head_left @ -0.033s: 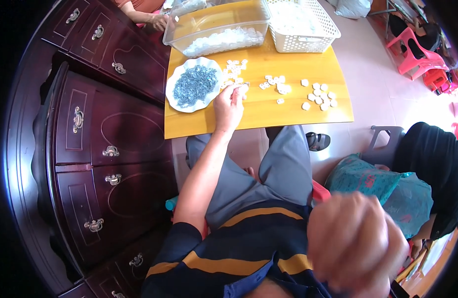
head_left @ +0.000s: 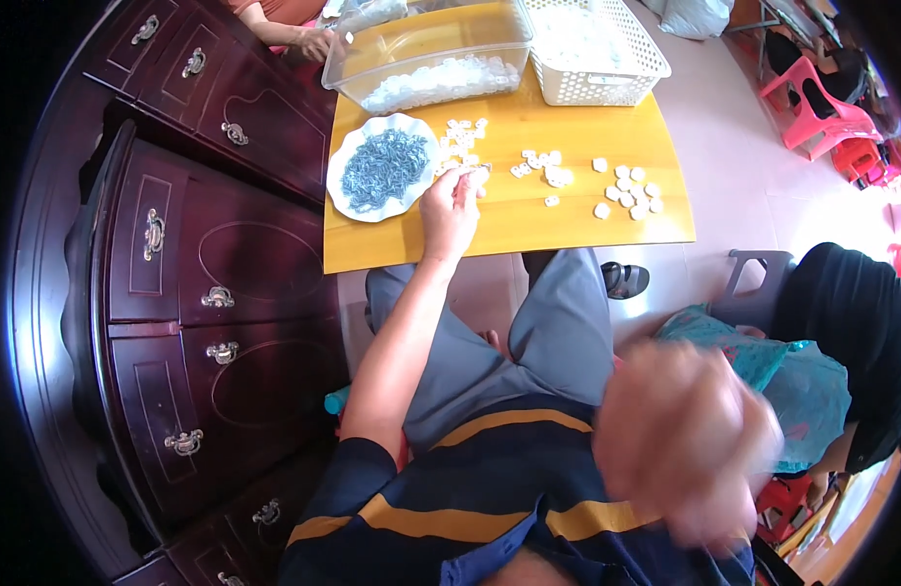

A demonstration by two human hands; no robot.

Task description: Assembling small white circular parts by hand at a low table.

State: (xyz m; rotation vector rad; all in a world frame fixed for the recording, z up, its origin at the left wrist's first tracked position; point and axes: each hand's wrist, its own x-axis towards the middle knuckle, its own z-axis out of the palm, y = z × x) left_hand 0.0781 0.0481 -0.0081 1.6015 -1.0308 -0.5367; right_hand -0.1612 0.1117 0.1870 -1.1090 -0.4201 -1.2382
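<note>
One tall, dark cabinet (head_left: 260, 259) of glossy wood fills the whole left side from where I stand, with a pale tiled floor (head_left: 704, 107) running off to the right. Over there, on the far right, stands a pink plastic chair (head_left: 833, 125); nearer, a teal plastic bag (head_left: 812, 391) slumps beside the seated person's right side. A yellow wooden table (head_left: 529, 223) stands in front of the person's knees. Along its far edge, a clear bin (head_left: 490, 57) of white pieces sits left of a white perforated basket (head_left: 607, 90). At the table's left edge lies a scalloped white plate (head_left: 339, 178) heaped with dark, slender bits (head_left: 382, 168).

The right hand (head_left: 685, 435) is up over the right of the lap, well apart from the table, so blurred that I can't tell whether it grips anything. The left hand (head_left: 450, 210) is over the table just right of the plate, thumb and fingers pinched together on a small white piece (head_left: 479, 176), which pokes out at the fingertips, on their far right side. Loose white pieces lie in three groups: one just beyond that hand (head_left: 465, 125), one mid-table (head_left: 556, 176), and one toward the right edge (head_left: 625, 184).
</note>
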